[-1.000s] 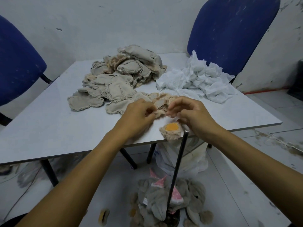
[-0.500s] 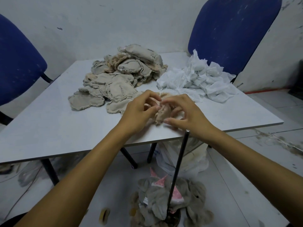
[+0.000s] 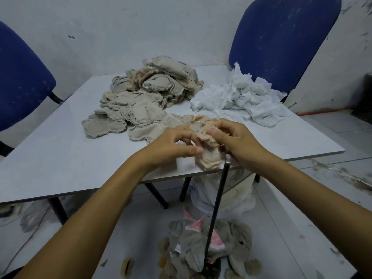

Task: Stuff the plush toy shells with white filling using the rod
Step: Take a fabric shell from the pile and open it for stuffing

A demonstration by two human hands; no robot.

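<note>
shell [image 3: 208,158] lowered to table [image 3: 60,158] edge | both hands pinch it | 2 blue chairs [image 3: 281,37]

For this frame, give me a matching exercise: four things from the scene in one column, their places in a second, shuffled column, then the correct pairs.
Things
1. pale beige fabric plush shell
2. crumpled white filling pile
3. thin black metal rod
4. heap of grey stuffed plush toys

Places
A. on the floor, below the table edge
B. far right part of the grey table
C. held between the left hand and right hand
D. standing up from the floor to the table's near edge

Pairs: 1-C, 2-B, 3-D, 4-A
</note>
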